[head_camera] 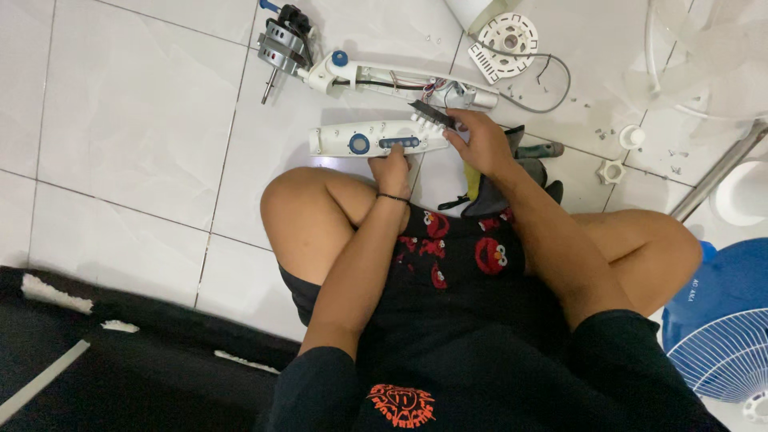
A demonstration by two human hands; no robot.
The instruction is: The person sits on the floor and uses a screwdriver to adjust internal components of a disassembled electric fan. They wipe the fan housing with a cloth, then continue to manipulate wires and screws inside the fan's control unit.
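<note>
The fan is judged to be well into being taken apart: the white cover panel [376, 142] with its blue knob and row of blue buttons has been lifted off the open column housing [400, 80], whose coloured wires are laid bare, and the motor [280, 44] lies exposed at the housing's far end on the tiled floor [136, 120]. What is left cannot be read with certainty, but the small dark switch board [432, 116] appears still to be tied to the wires. The panel lies flat on the floor just in front of the person's crossed legs, parallel to the housing and close beside it. It is pressed down by the left hand [392, 170], fingers curled over its near edge. The switch board is pinched at the panel's right end by the fingertips of the right hand [480, 142], though the exact contact is hard to make out. Loose screws, a white nut [611, 170] and a round slotted cap [506, 36] are scattered towards the floor's far right, beside a blue fan guard [724, 336].
</note>
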